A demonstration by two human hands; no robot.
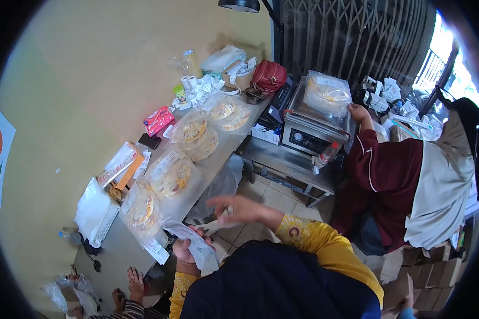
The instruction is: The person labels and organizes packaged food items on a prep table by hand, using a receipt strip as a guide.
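My left hand (184, 250) is closed on a strip of printed paper labels (201, 252), which curls over the table's front edge. To the right, my right hand (239, 208) is raised, slightly blurred. Its forefinger points left, and a small pale piece shows by the thumb and fingers; I cannot make out what it is. Close to my left hand lies a clear bag with a round pizza-like flatbread (141, 207). A white printed label (157, 251) hangs at its near edge. Beyond it, another bagged flatbread (171, 176) lies on the table.
More bagged flatbreads (197, 135) line the metal table (218, 154). A white basket (105, 223) stands left. At right, a co-worker's hand (359, 112) touches a bag (327, 94) on a vacuum sealer (308, 133), near a bottle (327, 155). Another person's hands (135, 282) rest at lower left.
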